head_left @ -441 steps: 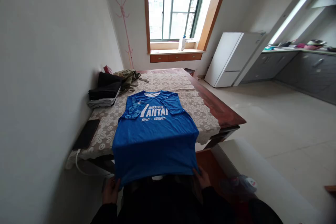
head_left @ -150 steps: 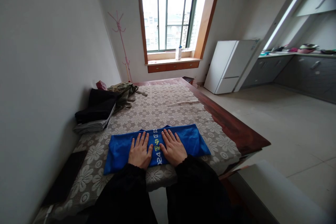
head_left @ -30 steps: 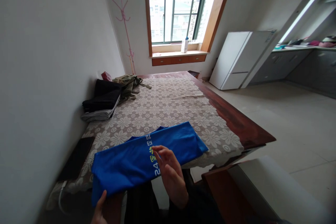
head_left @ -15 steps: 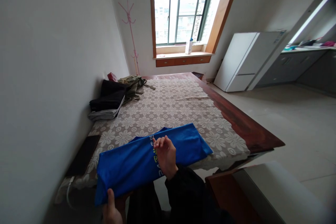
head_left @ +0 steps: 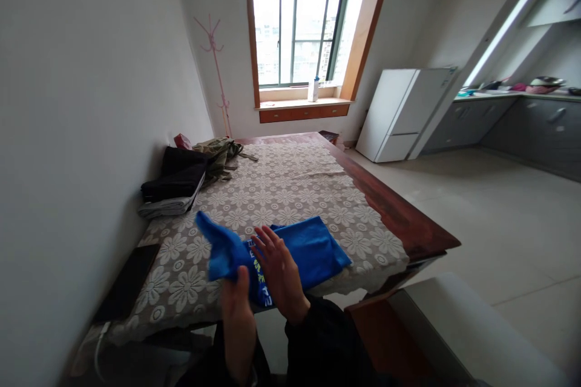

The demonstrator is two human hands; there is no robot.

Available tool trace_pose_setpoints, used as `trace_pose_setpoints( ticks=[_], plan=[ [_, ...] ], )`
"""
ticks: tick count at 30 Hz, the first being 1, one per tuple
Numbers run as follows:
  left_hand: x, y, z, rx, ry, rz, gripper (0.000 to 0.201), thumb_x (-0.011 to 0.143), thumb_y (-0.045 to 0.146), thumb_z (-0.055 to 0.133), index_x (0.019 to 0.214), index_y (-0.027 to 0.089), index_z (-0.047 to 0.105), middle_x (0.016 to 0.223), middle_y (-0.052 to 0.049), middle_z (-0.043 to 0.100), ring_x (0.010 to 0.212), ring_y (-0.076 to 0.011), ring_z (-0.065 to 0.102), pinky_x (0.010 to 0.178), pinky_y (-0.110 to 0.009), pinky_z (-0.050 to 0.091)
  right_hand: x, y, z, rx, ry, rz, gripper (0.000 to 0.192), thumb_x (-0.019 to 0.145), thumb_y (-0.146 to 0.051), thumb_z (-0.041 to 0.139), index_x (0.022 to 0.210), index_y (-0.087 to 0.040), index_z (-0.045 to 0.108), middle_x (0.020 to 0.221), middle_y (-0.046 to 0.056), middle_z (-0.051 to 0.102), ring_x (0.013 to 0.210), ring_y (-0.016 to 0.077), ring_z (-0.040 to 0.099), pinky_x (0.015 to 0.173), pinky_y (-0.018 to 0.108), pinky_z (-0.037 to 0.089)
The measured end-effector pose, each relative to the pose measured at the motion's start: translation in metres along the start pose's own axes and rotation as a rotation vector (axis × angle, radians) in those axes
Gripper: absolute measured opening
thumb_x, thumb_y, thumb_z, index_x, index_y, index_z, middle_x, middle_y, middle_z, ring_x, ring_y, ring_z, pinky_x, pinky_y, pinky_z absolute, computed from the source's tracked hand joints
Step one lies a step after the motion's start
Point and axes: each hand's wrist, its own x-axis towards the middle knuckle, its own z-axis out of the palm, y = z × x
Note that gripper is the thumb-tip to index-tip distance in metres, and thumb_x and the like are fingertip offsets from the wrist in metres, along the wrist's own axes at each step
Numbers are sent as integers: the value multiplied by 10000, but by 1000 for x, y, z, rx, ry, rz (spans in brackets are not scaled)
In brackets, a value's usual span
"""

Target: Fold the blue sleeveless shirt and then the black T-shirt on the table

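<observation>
Folded blue shirt (head_left: 299, 251) with pale lettering, near table edge, left end lifted and doubling over

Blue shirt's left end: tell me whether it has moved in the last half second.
Yes. The left hand has lifted the blue shirt's left end up and rightward over the middle, away from the black tablet at the lace tablecloth's left edge.
</observation>
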Motion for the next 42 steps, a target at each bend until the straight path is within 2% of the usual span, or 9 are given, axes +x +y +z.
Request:
trace_pose_setpoints(
  ticks=[4, 6, 12, 17, 24, 30, 34, 38, 42],
  plan=[
    [-25, -7, 19, 209, -502, 255, 612, 929, 424, 631, 1507, 254, 517, 1552, -86, 546, 1502, -292, 401, 1240, -457, 333, -3, -39, -20, -55, 92, 96, 587, 904, -738, 491, 1067, -240, 755, 1168, 92, 767, 1186, 337, 673, 1041, 549, 515],
    [-37, -24, 14, 292, -605, 363, 488, 976, 372, 563, 1454, 276, 581, 1525, -78, 575, 1463, -283, 465, 1231, -468, 355, -1, -55, -34, -57, 168, 129, 623, 870, -776, 492, 969, -230, 774, 1072, 117, 788, 1108, 366, 705, 942, 565, 562],
    [-66, -113, -15, 432, -603, 631, 338, 956, 231, 542, 1246, 259, 713, 1278, -109, 735, 1307, -302, 623, 1075, -496, 538, -4, -78, -57, 49, 443, 49, 504, 904, -695, 529, 1115, -301, 762, 1116, 112, 780, 1123, 328, 712, 866, 574, 545],
    [-76, -152, -17, 684, -565, 707, 540, 934, 202, 534, 1474, 217, 539, 1566, -153, 510, 1527, -346, 344, 1141, -567, 469, -9, -84, -68, -135, 228, 11, 738, 860, -877, 361, 1064, -316, 794, 1213, 108, 761, 1205, 350, 667, 946, 543, 535],
    [-64, -164, -29, 964, -413, 745, 610, 906, 195, 565, 1513, 221, 512, 1559, -137, 524, 1475, -353, 434, 1091, -503, 527, -11, -85, -96, -311, 256, -56, 536, 893, -743, 514, 1089, -319, 779, 1096, 80, 795, 1181, 348, 680, 1020, 561, 513],
    [-66, -165, -34, 1003, -388, 805, 587, 876, 227, 591, 1462, 247, 576, 1556, -105, 532, 1495, -378, 390, 1086, -531, 520, -19, -96, -117, -325, 275, -47, 606, 894, -766, 487, 1194, -304, 739, 1199, 106, 763, 1184, 366, 677, 992, 575, 526],
    [-66, -161, -35, 1007, -402, 807, 478, 880, 236, 587, 1351, 251, 667, 1523, -100, 565, 1486, -380, 401, 1083, -538, 518, -14, -121, -124, -394, 281, 16, 624, 848, -509, 736, 1423, -330, 571, 1302, 66, 717, 1136, 303, 704, 965, 498, 555],
    [-67, -157, -36, 1011, -424, 792, 394, 887, 237, 585, 1257, 267, 715, 1490, -79, 597, 1489, -380, 388, 1084, -558, 510, 1, -149, -124, -776, 88, 43, 851, 680, -213, 864, 1461, -326, 544, 1245, 41, 736, 1072, 268, 714, 944, 443, 557],
    [-67, -155, -36, 1004, -418, 814, 373, 879, 237, 606, 1230, 274, 725, 1479, -74, 607, 1496, -388, 371, 1092, -571, 499, 19, -163, -121, -1142, -74, -102, 536, 665, -95, 753, 1172, -270, 765, 1112, 18, 779, 1052, 263, 695, 958, 416, 531]
  ],
)
